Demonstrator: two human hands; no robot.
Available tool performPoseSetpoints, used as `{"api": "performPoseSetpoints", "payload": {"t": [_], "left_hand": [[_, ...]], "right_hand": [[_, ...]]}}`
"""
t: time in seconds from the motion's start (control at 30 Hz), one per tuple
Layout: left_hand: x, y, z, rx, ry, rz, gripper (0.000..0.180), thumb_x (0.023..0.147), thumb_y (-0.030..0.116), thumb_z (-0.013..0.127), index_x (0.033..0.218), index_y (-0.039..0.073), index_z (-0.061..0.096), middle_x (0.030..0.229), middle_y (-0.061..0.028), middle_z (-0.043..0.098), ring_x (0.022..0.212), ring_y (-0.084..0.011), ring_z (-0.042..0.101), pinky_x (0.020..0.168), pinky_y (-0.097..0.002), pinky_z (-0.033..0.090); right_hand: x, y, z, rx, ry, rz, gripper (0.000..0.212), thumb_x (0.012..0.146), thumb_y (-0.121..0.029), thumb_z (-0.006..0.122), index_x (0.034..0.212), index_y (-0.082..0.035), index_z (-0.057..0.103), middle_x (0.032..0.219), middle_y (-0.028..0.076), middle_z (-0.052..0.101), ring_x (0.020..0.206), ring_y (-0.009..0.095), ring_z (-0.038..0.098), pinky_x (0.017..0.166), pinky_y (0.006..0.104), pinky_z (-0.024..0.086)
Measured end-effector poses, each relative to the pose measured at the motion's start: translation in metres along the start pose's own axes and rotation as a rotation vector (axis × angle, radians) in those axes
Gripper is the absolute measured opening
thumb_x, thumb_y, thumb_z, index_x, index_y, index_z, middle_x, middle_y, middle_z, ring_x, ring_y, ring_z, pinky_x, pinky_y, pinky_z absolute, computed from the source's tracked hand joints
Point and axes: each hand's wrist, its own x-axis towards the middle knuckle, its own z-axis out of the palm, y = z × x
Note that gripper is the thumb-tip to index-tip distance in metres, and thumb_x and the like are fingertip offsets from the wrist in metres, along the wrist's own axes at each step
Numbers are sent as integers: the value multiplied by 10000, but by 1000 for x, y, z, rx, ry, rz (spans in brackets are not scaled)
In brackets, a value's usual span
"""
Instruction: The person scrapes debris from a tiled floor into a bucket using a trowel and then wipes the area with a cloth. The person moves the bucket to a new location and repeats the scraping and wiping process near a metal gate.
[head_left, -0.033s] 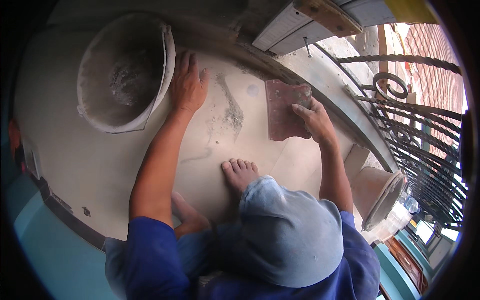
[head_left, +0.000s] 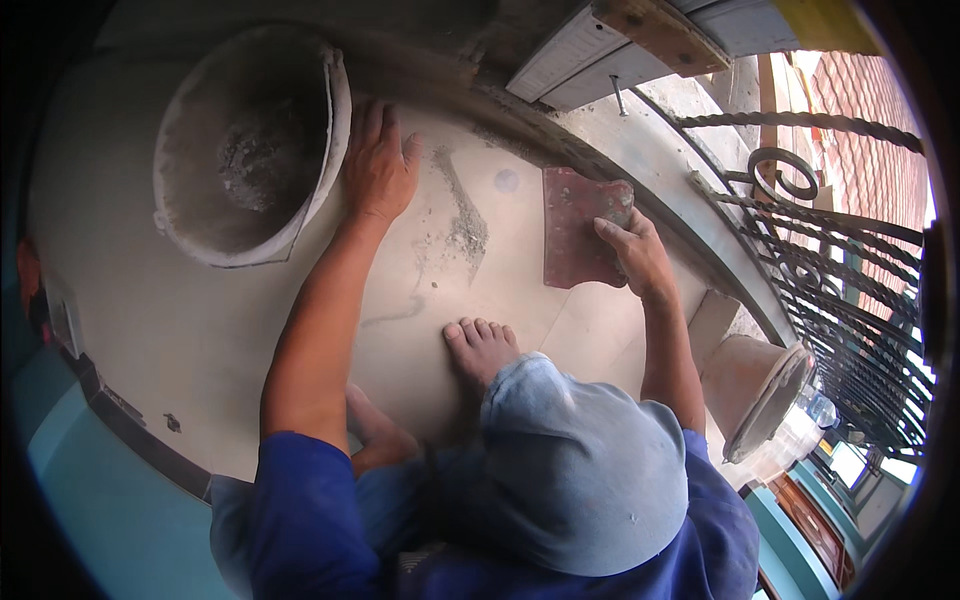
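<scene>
My left hand rests on the pale tiled floor beside the rim of a large mortar-stained bucket, its fingers stretched out. Grey powdery residue lies in the bottom of that bucket. At the right, my right hand grips a flat dark red scraper by its curved side, with the thumb on top. Its long straight edge faces left. Between my hands, a streak of grey mortar crumbs marks the floor.
My bare foot stands on the tiles. A second bucket leans on its side at the right, near a twisted black iron railing. A nail sticks out by the boards above the low ledge.
My right hand has shifted slightly to the right and nearer to me with the scraper. My left hand has hardly moved.
</scene>
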Motion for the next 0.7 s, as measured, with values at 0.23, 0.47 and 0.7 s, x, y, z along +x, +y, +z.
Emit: {"api": "performPoseSetpoints", "payload": {"t": [0.23,0.47,0.7], "left_hand": [[-28,39,-4,-312,-253,439,512,992,290,599,1408,-2,535,1495,-189,518,1419,-379,445,1220,-501,299],[-101,49,-27,-475,-377,498,655,916,383,695,1439,33,517,1519,-197,479,1446,-376,408,1218,-546,273],[-164,10,-56,-155,-311,436,949,835,552,739,1507,-23,397,1580,-223,382,1491,-423,311,1209,-664,169]], "right_hand": [[-5,68,-8,312,122,-6,423,957,-173,684,1324,9,580,1189,122,690,1034,200,677,926,347,537],[43,28,28,205,-29,-31,410,961,-157,680,1321,14,583,1136,113,709,1008,186,682,924,331,531],[59,-15,50,-19,-283,-146,331,975,-134,653,1265,23,622,1089,105,726,963,173,690,882,336,546]]}}
